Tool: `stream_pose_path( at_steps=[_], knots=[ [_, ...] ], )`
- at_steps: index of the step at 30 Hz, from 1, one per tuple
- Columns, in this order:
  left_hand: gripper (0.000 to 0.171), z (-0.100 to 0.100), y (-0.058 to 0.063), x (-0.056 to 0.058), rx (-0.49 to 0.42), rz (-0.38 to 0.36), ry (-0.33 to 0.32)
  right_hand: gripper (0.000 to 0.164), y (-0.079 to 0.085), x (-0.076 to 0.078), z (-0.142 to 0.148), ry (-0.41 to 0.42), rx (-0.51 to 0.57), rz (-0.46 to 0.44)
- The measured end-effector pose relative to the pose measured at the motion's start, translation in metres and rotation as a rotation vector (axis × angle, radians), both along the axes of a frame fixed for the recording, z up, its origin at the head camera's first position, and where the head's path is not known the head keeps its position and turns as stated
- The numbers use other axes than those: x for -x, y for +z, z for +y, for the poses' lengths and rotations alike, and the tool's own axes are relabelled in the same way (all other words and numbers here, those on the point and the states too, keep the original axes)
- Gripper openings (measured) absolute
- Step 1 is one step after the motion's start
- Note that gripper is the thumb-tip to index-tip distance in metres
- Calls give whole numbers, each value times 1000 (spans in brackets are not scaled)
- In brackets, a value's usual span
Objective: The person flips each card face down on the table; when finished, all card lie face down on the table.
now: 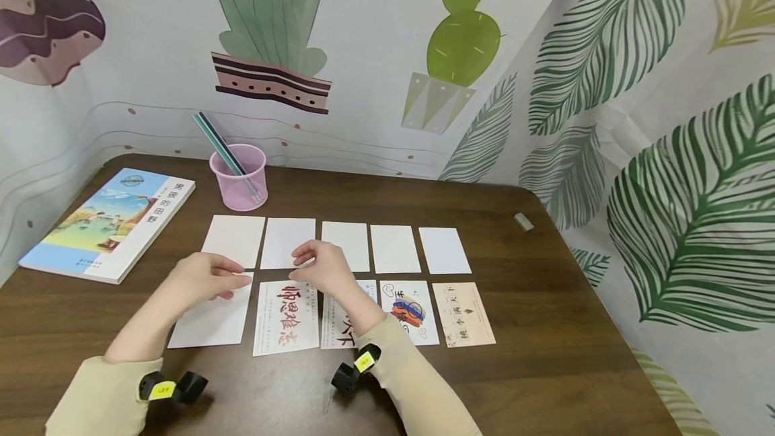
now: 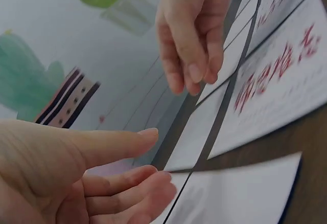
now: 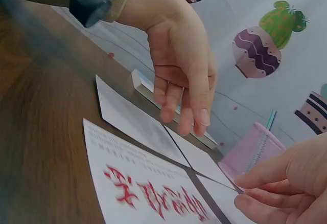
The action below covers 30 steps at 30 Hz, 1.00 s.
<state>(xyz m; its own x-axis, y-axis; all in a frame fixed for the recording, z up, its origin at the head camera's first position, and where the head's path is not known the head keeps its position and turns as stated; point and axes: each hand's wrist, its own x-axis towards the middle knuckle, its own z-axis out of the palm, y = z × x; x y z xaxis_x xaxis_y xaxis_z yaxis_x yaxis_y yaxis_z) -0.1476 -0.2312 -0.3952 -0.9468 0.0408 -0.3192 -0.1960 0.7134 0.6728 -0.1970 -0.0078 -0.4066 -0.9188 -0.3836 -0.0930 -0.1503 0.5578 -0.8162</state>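
Head view showed ten rectangular paper cards in two rows of five on the dark brown wooden tabletop (image 1: 545, 355). All five plain white cards of the back row (image 1: 445, 251), across the middle of the frame, lay with a blank side up. In the front row below them, four cards already showed their faces: the white card with large red brush writing (image 1: 287, 332), the white card with dark red writing (image 1: 334, 330), partly hidden by the right arm, the white card with an orange and blue drawing (image 1: 418, 298), and the beige card with dark characters (image 1: 465, 315). Only the blank white card at the left end (image 1: 208, 321), lower left of the frame, showed no writing.

The left hand (image 1: 202, 279) was over the upper part of this blank card, its thumb set apart from its fingers; it seemed to hold nothing, but I could not tell if it touched the paper. The right hand (image 1: 327, 268), near the frame's centre, had its fingers bent downward, rather narrow and without any card.

In my judgement, the arranging in rows was complete, and four of ten cards were face up. Whether the other six needed anything more, I could not tell.
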Motion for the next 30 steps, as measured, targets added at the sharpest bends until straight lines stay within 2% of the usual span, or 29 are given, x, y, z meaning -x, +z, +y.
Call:
stream_pose_path(
  at_steps=[5,11,16,22,30],
  knots=[
    [49,20,0,-3,-2,-12,4,27,-1,2,16,-18,-60,-3],
    [46,33,3,-7,16,14,35,28,-4,1,29,-20,-95,-40],
    [47,37,3,-10,20,19,54,32,-4,-1,30,6,-101,-34],
    [47,41,1,-11,5,30,67,37,-7,-3,25,55,-170,0],
    [47,46,3,-12,-6,35,74,38,-10,-5,23,66,-202,37]
  ],
)
